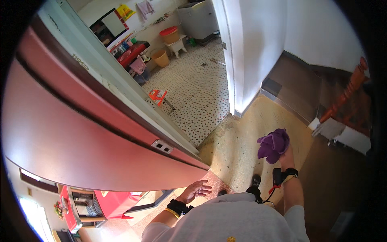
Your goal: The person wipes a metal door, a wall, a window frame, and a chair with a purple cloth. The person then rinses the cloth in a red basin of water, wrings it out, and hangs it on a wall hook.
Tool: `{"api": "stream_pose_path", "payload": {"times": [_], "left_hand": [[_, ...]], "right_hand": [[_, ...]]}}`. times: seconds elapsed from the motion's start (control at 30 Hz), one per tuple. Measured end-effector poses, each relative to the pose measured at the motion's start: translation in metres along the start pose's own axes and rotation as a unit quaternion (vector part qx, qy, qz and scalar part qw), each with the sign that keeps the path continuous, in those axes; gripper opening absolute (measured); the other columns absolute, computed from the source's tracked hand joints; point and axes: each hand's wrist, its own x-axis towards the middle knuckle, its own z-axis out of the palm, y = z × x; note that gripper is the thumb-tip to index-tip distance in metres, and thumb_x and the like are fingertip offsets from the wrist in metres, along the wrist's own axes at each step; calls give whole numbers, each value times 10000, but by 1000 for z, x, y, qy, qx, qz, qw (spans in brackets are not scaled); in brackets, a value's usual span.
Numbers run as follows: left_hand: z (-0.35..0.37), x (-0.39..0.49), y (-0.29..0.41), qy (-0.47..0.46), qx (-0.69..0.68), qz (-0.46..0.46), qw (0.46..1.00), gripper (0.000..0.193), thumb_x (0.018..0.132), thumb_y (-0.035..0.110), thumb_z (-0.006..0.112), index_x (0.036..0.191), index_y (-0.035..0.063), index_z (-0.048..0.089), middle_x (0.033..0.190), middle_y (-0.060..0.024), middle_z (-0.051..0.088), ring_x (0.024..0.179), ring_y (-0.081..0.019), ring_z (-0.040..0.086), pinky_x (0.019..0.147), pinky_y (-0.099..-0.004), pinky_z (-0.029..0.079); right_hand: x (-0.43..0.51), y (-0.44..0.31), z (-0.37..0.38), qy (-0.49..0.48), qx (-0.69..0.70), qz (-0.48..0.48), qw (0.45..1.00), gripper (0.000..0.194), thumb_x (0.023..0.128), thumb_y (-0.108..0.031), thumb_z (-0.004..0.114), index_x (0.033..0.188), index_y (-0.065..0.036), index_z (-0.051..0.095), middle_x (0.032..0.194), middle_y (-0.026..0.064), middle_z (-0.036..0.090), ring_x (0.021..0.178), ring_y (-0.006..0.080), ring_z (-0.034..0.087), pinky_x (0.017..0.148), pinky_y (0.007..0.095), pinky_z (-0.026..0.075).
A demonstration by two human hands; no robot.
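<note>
A crumpled purple cloth is held in my right hand, out in front of me to the right; the cloth hides most of the fingers. My left hand is empty, its fingers apart, close to the lower edge of a reddish-pink door panel. A metal strike plate sits on the frame edge beside that panel. Both wrists wear black straps, and a cable hangs from the right one. Below the hands, my dark shoe shows on the speckled floor.
Through the doorway are a tiled floor, an orange-red stool, a beige bucket, a red-rimmed tub on a white stand, and a grey washing machine. A step and wooden stair post stand right. Behind-left, a red-covered table.
</note>
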Motion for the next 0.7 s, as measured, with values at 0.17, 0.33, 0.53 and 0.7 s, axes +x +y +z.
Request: {"api": "stream_pose_path", "payload": {"times": [0.17,0.33,0.53,0.7], "left_hand": [[29,83,23,12,-40,19,999,525,889,397,414,1257,38,313,1142,-169,503,1020,-273,530,832,-356,433],[78,180,84,16,-20,28,999,483,906,328,407,1266,23,305,1127,-146,516,1010,-250,536,816,-327,433],[99,258,166,34,27,89,995,517,901,346,419,1274,12,290,1106,-142,526,1000,-212,537,827,-297,416],[71,293,214,62,38,126,989,515,884,389,441,1266,60,333,1085,-117,529,957,-195,546,814,-312,428]], "right_hand": [[88,-18,11,-101,-273,-133,947,300,899,-250,395,1056,-30,524,1011,121,575,900,250,572,839,365,467],[203,-50,42,-100,29,238,966,266,889,-201,406,1042,-25,534,1008,152,575,881,265,585,792,387,493],[306,-32,100,-172,28,342,923,211,870,-121,430,1027,-43,548,981,146,585,857,285,596,756,432,516],[355,6,162,-206,-8,355,912,201,856,-85,459,1034,-58,549,957,122,591,834,245,605,751,402,526]]}}
